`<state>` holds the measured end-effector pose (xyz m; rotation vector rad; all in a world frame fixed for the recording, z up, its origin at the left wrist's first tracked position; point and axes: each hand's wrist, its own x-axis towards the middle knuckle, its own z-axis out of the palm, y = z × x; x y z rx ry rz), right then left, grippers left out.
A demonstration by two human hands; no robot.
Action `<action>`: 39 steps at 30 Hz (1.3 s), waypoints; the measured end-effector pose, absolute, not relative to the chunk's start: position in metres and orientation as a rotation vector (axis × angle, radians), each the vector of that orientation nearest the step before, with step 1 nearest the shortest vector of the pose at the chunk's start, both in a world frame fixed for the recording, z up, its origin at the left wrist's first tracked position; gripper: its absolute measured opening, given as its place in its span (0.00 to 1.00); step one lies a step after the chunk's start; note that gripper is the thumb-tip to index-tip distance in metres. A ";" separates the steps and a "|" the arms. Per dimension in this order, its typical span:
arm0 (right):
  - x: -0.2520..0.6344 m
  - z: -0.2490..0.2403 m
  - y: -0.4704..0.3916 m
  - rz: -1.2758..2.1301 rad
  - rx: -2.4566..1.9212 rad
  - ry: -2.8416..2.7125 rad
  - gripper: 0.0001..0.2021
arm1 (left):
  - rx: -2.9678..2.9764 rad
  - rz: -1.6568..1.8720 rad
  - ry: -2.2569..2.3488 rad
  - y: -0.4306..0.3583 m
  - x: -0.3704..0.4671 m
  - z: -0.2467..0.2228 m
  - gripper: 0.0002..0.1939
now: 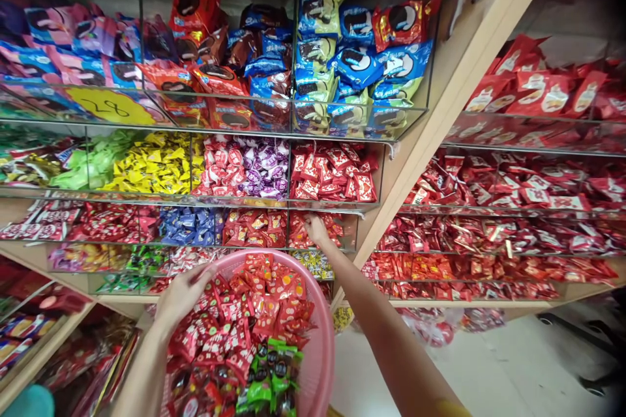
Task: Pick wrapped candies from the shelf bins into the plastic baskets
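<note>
A pink plastic basket [325, 339] full of wrapped sweets is in the lower middle of the head view. My left hand [183, 296] is closed on its rim at the left. Inside lie red packets with fruit prints [278, 293], darker red packets [210, 332] and green-and-black packets [268, 374]. Reaching past the basket, my right hand [316, 230] is in a shelf compartment of small red wrapped sweets [335, 228]. Its fingers are curled among them; whether a sweet is between them I cannot make out.
Clear-fronted shelves hold yellow sweets [151, 163], purple sweets [267, 166] and blue cookie packets [359, 68] above. A slanting wooden divider [454, 98] separates another rack of red packets [542, 91]. A shelf edge [337, 207] overhangs my right hand. Pale floor [518, 365] shows below right.
</note>
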<state>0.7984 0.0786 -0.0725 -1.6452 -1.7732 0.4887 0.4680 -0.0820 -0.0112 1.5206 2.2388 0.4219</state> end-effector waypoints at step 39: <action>0.808 -0.036 -0.142 0.474 -0.912 -1.483 0.10 | 1.583 0.475 2.178 -0.077 0.485 -0.015 0.33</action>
